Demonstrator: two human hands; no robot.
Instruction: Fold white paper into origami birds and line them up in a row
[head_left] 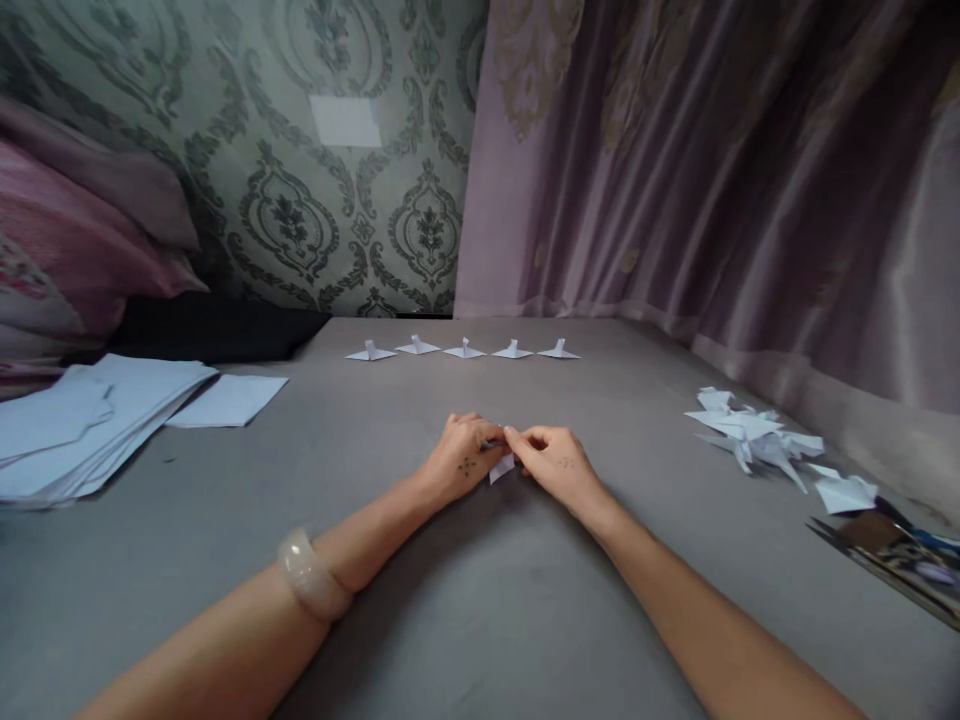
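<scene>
A small folded piece of white paper [502, 468] is pinched between my two hands above the middle of the grey surface. My left hand [466, 455] is closed on it from the left, fingertips curled over its top. From the right, my right hand [553, 460] grips it between thumb and forefinger. The thumbs and fingertips of both hands meet at the paper. Most of the paper is hidden behind the fingers; only a lower flap shows.
Several white paper figures with pointed wings [464, 349] stand in a row at the back. On the left lie stacked white sheets [142, 410]. A heap of folded paper figures [757, 435] sits at the right, near scissors [851, 550] and a curtain [675, 200].
</scene>
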